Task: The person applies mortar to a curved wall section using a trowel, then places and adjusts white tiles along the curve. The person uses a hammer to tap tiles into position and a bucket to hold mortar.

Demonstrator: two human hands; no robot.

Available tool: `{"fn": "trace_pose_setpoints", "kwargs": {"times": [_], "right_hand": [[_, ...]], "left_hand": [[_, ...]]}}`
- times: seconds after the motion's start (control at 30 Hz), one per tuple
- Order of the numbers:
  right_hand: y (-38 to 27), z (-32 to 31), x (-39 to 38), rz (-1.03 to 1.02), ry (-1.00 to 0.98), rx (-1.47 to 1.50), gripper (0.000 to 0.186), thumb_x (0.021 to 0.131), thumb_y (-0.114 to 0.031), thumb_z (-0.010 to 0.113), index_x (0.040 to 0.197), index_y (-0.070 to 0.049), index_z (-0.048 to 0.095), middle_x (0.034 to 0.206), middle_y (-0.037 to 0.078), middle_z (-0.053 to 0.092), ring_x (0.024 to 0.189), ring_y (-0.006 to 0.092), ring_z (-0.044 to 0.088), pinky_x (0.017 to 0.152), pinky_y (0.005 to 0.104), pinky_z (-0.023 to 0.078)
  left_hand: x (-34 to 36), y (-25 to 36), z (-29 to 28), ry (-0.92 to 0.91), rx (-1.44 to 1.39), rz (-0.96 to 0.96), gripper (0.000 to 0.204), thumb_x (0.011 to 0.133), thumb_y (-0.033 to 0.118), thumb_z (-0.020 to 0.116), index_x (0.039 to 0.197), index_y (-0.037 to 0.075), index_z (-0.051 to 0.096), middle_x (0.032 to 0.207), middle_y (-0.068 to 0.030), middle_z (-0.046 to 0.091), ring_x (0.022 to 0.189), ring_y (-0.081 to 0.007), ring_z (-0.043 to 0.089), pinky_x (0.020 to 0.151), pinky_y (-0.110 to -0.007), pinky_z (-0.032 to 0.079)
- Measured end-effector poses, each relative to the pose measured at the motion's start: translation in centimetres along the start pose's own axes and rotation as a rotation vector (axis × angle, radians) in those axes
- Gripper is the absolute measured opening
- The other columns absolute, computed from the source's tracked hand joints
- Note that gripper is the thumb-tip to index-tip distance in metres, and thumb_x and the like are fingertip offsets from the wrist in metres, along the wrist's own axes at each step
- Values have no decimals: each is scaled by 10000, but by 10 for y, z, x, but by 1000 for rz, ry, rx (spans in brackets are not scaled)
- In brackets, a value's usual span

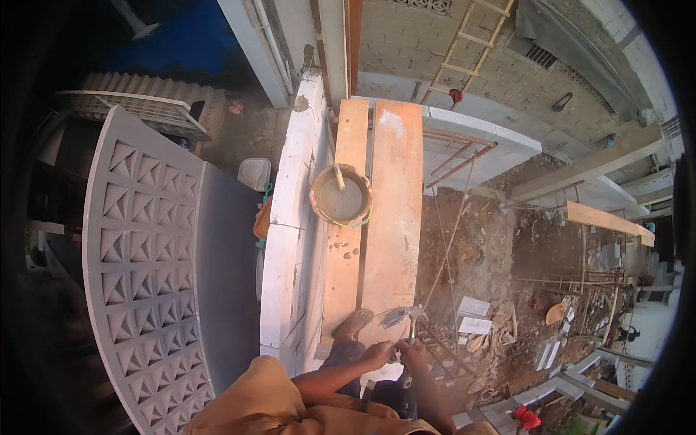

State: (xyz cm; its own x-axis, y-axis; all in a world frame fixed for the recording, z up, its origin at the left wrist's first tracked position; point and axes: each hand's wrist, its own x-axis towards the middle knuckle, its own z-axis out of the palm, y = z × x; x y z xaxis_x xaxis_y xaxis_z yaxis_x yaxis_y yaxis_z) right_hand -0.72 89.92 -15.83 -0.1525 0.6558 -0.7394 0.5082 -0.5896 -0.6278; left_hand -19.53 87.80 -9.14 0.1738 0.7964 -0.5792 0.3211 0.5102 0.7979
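Observation:
My right hand is closed around the shaft of a hammer, its metal head pointing up and a dark grip showing below the fist. Right beside it, my left hand is closed, fingertips meeting the right hand; whatever it pinches is too small to make out. A crumpled-looking grey object lies by the hammer head, its kind unclear. Farther off on the planks stands a round bucket of grey mortar, with a pale tool handle sticking out. My bare foot rests on the left plank.
Two raised wooden planks run ahead with a gap between. A white block wall borders them on the left. To the right, the ground drops to rubble and loose white blocks. A ladder leans on the far wall; scaffold bars stand nearby.

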Motion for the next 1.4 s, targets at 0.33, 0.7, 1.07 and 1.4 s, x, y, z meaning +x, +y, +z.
{"fn": "trace_pose_setpoints", "kwargs": {"times": [0.33, 0.7, 1.07, 1.4], "right_hand": [[-172, -102, -8, -21, -113, 194, 214, 997, -275, 600, 1067, -75, 637, 765, -3, 572, 628, 104, 558, 543, 275, 473], [-8, -227, 133, 322, -88, -388, 243, 978, -309, 623, 917, -74, 639, 706, 35, 578, 562, 154, 567, 488, 330, 453], [-131, -259, 281, 162, -167, -651, 231, 962, -287, 630, 877, -73, 632, 682, 37, 570, 564, 169, 568, 506, 347, 458], [-344, -270, 478, -286, -78, -669, 167, 961, -241, 609, 1007, -81, 620, 728, 29, 574, 580, 143, 545, 503, 335, 445]], "left_hand": [[50, -39, -131, 179, -302, 17, 281, 969, 200, 587, 1034, -73, 610, 837, -179, 697, 740, -233, 711, 663, -338, 599], [-56, -224, -253, 627, -104, -478, 219, 873, 149, 615, 958, -32, 704, 822, -182, 737, 695, -260, 733, 657, -390, 587], [49, -48, -281, 718, -459, -430, 265, 944, 129, 590, 1102, -73, 656, 829, -167, 708, 723, -255, 720, 663, -362, 599], [169, -93, -305, 1131, -918, -389, 215, 897, 176, 618, 967, -13, 692, 731, -116, 700, 638, -222, 695, 563, -382, 567]]}}
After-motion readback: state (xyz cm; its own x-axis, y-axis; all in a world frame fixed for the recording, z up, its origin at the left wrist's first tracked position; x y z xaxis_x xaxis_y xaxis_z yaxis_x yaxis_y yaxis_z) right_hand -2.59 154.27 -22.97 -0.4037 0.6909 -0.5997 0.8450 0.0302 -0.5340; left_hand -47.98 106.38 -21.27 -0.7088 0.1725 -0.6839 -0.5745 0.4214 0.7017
